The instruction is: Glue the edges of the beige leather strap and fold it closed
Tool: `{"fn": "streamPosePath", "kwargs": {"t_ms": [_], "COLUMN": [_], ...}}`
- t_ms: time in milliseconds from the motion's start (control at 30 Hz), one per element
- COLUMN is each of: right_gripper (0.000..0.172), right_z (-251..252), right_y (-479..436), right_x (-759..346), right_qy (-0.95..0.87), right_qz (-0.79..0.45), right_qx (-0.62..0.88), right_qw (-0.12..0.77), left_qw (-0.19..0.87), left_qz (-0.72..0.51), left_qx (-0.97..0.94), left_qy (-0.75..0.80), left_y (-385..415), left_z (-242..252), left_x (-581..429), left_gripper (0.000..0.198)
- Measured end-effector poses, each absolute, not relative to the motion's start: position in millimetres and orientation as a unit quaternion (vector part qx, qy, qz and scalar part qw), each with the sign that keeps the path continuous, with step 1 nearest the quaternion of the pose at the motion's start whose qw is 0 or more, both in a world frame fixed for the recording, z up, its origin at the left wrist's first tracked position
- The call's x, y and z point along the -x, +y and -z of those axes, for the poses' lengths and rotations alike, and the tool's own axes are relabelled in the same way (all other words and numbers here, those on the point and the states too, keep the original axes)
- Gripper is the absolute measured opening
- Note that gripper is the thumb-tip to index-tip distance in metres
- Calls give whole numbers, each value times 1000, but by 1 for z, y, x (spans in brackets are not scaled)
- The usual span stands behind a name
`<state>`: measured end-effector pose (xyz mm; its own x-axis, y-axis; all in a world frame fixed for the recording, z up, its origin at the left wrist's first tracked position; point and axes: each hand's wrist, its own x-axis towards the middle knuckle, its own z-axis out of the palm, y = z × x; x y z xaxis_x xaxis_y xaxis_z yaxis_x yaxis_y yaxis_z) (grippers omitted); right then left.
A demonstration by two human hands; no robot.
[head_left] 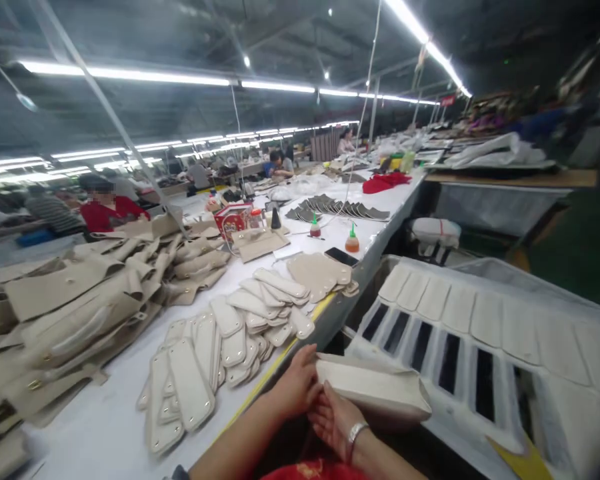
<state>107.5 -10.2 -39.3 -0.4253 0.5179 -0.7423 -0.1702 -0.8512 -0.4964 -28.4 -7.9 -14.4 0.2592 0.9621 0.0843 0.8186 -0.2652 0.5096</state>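
Near the table's front edge, my left hand (300, 381) is closed on the near-left end of a cream box-shaped bag piece (375, 387). My right hand (333, 419), with a silvery band at its wrist, is palm up at the same end, its curled fingers meeting the left ones. The piece lies on its side and extends to the right, beyond both hands. Exactly how the fingertips grip its edge is hidden. Just left of my hands, cream rounded strips with metal studs (190, 383) are heaped on the white table (105, 427).
Beige bag panels (75, 300) are piled at the left. Further back are a phone (342, 257), a glue bottle (352, 239) and grey pieces (340, 208). At right, cream flaps (450, 303) line a rack with dark slots. A person in red (111, 210) sits across the table.
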Motion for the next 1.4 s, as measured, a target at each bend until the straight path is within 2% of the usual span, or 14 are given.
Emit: {"fn": "streamPosePath", "kwargs": {"t_ms": [133, 300, 400, 467, 600, 667, 733, 800, 833, 900, 1000, 1133, 1400], "right_gripper": [51, 63, 57, 46, 31, 31, 28, 25, 31, 47, 54, 50, 57], "right_z": [37, 36, 28, 23, 35, 52, 70, 87, 94, 107, 121, 135, 153], "right_y": [-16, -29, -41, -51, -58, -54, -47, -37, -32, -22, -9, 5, 40], "right_x": [-120, -138, -175, -214, -312, -361, -401, -431, -442, -455, -461, -463, -470], "right_qy": [-186, -229, -263, -286, -311, -366, -462, -545, -568, -577, -547, -532, -484], "right_qz": [-824, -861, -887, -887, -839, -735, -537, -318, -241, -181, -216, -251, -325], "right_qx": [504, 444, 376, 356, 409, 523, 667, 757, 777, 797, 805, 803, 805], "right_qw": [181, 95, 39, 61, 179, 229, 231, 173, 123, 19, -73, -93, -107], "left_qw": [214, 214, 212, 219, 236, 243, 242, 214, 189, 141, 107, 91, 71], "left_qz": [-198, -191, -204, -199, -161, -126, -77, -21, 6, 49, 73, 25, -30], "left_qx": [-773, -773, -763, -754, -750, -758, -774, -794, -802, -807, -809, -842, -888], "left_qy": [563, 566, 576, 587, 596, 591, 579, 568, 567, 571, 574, 531, 453], "left_y": [-15, -29, -33, -32, -22, -15, -8, -4, -3, -2, -3, 4, 19], "left_z": [8, 4, 7, 8, 5, 3, 0, 0, 0, 2, 8, 21, 29], "left_x": [21, 23, 24, 23, 20, 20, 21, 21, 19, 10, -24, -84, -141], "left_gripper": [5, 11, 24, 38, 63, 66, 66, 63, 61, 58, 62, 75, 83]}}
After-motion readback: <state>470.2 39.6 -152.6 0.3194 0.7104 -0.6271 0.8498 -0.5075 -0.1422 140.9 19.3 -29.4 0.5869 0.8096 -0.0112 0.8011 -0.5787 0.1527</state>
